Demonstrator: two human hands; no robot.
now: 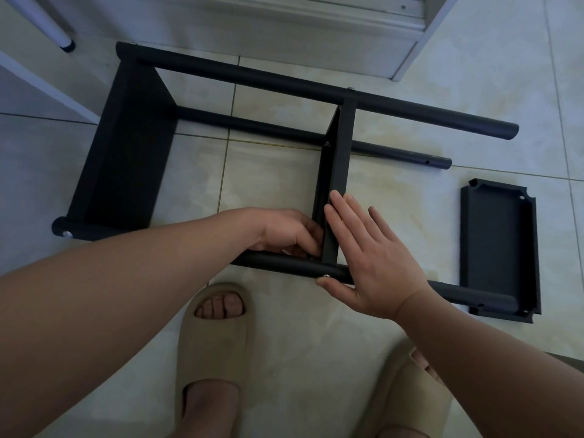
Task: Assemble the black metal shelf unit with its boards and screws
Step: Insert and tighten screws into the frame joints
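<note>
The floor (268,172) is carrying the black frame (252,75), which is lying on its side, poles running left to right across the view. Three boards are showing: the middle board (336,172), standing on edge with its long axis pointing away from the person; a bigger end board (126,153) well to its left; and a loose board (499,248) lying flat to its right, not yet fitted. Three poles are showing. Two are crossing the middle board's far end, and the near pole (278,263) is crossing its near end; a fourth is not visible.

The right hand (373,267) is lying flat against the middle board's right face, fingers straight and together, thumb (331,284) touching the near pole. The left hand (284,230) is tucking curled fingers into the corner left of the middle board; whether they are pinching anything is hidden.

Five screw heads are showing. The joint screw (326,275) is sitting at the middle board's near end, just beside the right thumb, so the right hand is probably nearer for tightening.
</note>
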